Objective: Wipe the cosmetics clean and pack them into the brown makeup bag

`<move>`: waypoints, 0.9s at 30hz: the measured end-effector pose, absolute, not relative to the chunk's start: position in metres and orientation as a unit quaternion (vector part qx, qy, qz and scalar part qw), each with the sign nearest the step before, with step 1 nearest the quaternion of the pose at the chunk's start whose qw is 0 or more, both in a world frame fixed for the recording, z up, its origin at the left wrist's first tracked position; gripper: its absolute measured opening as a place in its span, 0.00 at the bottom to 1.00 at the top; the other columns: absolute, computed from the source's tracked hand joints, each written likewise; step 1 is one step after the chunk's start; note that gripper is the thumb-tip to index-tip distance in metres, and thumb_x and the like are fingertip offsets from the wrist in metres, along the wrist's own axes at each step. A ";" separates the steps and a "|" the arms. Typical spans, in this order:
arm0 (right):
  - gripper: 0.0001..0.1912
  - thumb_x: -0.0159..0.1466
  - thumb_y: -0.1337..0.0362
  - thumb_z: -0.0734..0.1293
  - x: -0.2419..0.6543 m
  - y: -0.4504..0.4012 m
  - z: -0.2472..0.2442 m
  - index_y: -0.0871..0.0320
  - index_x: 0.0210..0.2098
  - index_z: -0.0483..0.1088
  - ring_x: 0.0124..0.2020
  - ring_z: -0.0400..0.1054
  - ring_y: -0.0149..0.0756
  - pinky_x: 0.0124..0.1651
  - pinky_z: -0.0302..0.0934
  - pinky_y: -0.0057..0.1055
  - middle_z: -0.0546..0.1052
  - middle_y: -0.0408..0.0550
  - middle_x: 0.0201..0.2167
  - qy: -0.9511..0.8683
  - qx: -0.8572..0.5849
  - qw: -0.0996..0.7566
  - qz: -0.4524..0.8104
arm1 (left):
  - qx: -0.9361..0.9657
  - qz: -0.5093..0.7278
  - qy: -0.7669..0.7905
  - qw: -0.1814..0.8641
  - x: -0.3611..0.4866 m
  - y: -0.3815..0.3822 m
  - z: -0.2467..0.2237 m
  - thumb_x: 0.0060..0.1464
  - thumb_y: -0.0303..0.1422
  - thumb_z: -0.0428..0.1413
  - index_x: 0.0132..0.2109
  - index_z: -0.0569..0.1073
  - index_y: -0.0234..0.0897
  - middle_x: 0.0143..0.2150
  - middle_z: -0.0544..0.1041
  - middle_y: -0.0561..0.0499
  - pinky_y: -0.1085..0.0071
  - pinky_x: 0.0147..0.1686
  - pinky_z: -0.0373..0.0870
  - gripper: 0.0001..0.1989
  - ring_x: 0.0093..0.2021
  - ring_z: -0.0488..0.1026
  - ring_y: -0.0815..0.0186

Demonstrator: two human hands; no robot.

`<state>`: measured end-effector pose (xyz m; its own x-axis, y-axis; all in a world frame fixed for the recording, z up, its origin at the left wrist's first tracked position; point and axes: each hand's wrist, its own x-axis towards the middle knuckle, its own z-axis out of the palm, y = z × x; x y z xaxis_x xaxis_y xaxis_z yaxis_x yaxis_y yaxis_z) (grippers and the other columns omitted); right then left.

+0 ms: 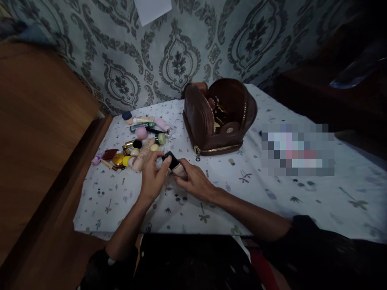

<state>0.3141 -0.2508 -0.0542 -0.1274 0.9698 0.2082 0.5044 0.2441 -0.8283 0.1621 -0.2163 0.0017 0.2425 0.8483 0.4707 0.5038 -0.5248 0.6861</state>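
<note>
Both hands meet over the front middle of the table around a foundation bottle (179, 170) with a black cap and a beige body. My left hand (153, 177) is closed on the cap end, the thumb lying along the black part. Wrapped round the beige end is my right hand (195, 179). Just beyond and to the left of my left hand lie a beige tube (144, 155), a pink makeup sponge (141, 133) and a small green-lidded jar (161, 139). A brown cosmetic bag (198, 117) stands unzipped behind my right hand, with gold-coloured items (220, 112) inside.
More cosmetics lie in a loose group at the left, including a round amber container (118, 160) and a dark blue-capped bottle (127, 117). The patterned white tablecloth (127, 209) covers the table. A blurred-out patch (298, 151) hides something at the right. Wooden furniture (39, 121) borders the left side.
</note>
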 end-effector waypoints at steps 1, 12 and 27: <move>0.20 0.59 0.63 0.64 0.314 -0.251 -0.053 0.57 0.51 0.64 0.33 0.69 0.38 0.37 0.59 0.31 0.76 0.46 0.35 -0.691 -0.532 0.387 0.300 | 0.745 0.434 0.454 0.223 0.161 -0.214 0.000 0.60 0.38 0.55 0.38 0.72 0.37 0.36 0.74 0.51 0.69 0.43 0.66 0.08 0.40 0.71 0.63; 0.30 0.55 0.66 0.64 0.313 -0.253 -0.049 0.59 0.59 0.66 0.35 0.73 0.38 0.40 0.65 0.33 0.80 0.51 0.41 -0.700 -0.530 0.382 0.288 | 0.546 0.476 0.493 0.482 0.147 -0.202 -0.021 0.52 0.47 0.61 0.32 0.74 0.36 0.25 0.70 0.57 0.78 0.24 0.58 0.17 0.24 0.62 0.73; 0.32 0.55 0.66 0.66 0.312 -0.253 -0.052 0.57 0.60 0.66 0.42 0.74 0.47 0.46 0.66 0.41 0.80 0.53 0.45 -0.701 -0.535 0.384 0.275 | 0.581 0.455 0.504 0.449 0.151 -0.214 -0.031 0.55 0.48 0.58 0.36 0.69 0.38 0.25 0.66 0.57 0.75 0.24 0.57 0.17 0.23 0.59 0.72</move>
<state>0.3124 -0.2534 -0.0517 -0.1325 0.9608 0.2436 0.5393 0.2761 -0.7956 0.1513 -0.2145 -0.0307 0.0779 0.9940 0.0769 0.1773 -0.0897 0.9801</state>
